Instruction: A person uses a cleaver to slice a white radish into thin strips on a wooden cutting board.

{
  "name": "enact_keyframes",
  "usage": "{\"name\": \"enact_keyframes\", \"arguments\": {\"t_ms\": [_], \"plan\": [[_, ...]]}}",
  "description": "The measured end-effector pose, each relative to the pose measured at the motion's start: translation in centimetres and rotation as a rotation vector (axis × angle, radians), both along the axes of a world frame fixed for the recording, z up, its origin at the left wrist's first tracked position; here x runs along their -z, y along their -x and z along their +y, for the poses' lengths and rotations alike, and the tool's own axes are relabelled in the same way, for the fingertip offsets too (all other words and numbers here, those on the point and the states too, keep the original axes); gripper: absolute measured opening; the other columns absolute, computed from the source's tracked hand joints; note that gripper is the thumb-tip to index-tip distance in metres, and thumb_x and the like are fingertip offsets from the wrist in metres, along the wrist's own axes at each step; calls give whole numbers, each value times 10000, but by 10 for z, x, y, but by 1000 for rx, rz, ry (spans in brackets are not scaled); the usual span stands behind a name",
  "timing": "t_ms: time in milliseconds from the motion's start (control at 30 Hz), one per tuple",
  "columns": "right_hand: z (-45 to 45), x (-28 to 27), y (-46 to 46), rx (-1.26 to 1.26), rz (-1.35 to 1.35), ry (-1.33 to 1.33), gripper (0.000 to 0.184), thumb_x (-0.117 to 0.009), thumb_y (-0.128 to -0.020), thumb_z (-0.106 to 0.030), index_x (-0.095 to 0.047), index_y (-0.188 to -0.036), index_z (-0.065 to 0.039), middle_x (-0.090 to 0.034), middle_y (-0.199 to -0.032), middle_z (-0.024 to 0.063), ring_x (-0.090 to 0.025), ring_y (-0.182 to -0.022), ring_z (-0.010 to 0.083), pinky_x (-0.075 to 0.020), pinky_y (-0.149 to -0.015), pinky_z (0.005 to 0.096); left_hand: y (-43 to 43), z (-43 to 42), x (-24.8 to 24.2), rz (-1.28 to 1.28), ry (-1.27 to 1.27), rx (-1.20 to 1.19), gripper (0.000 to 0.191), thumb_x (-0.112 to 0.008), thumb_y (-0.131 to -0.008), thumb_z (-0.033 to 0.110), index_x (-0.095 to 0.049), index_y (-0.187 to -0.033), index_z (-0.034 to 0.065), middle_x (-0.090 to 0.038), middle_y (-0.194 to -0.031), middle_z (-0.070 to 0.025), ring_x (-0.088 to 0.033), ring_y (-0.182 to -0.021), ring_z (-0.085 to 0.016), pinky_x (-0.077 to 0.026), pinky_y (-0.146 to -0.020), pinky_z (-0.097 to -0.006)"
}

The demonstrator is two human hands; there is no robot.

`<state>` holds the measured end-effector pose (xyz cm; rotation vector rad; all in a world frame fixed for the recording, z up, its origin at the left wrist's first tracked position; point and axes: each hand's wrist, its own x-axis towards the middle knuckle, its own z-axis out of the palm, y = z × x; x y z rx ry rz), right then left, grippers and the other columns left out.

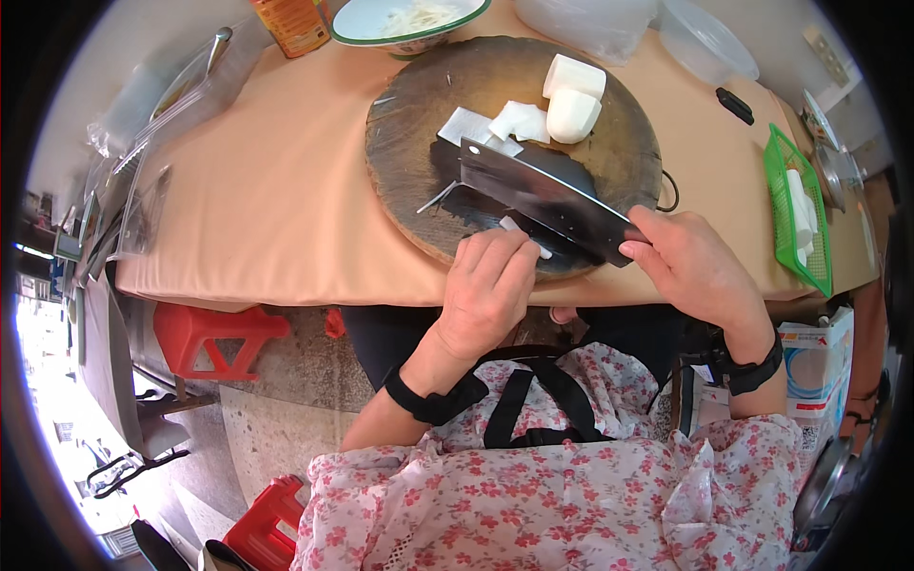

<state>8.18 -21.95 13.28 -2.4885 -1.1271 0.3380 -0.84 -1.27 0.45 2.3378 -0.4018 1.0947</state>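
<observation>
In my right hand point(689, 264) is a cleaver point(543, 196), gripped at its handle end. Its broad dark blade slants over the round wooden chopping board point(407, 121). My left hand point(493, 289) rests at the board's near edge, fingers curled down on a thin white strip point(508, 224), probably of radish, whose ends stick out past the fingertips. Flat white slices point(464, 126) lie beyond the blade. Two thick peeled white radish chunks point(573, 115) sit at the far right of the board. One narrow shred point(437, 198) lies left of the blade on a wet dark patch.
A green-rimmed enamel bowl point(407, 39) holding white shreds stands behind the board. Right lies a green plastic basket point(782, 250) with white pieces, near a black marker-like object point(735, 106). Clear plastic containers stand at the back and left. A red stool point(207, 339) is below the table point(285, 214).
</observation>
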Motion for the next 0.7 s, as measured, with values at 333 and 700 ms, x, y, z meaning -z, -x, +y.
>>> {"name": "enact_keyframes", "arguments": {"t_ms": [333, 700], "plan": [[-6, 2, 6, -13, -32, -41, 183, -587, -929, -140, -495, -886, 13, -589, -726, 238, -582, -716, 449, -415, -605, 516, 6, 5, -11, 91, 10, 48, 292, -751, -727, -10, -688, -1012, 7, -631, -1040, -100, -603, -964, -295, -482, -834, -391], [-9, 1, 23, 38, 196, -189, 111, -544, -947, -67, -505, -1012, 16, -585, -751, 241, -586, -724, 460, -421, -598, 494, 4, 12, 3, 4, -57, 88, 347, -789, -689, 44, -685, -1015, -15, -632, -1051, -121, -607, -988, -304, -485, -838, -411]]}}
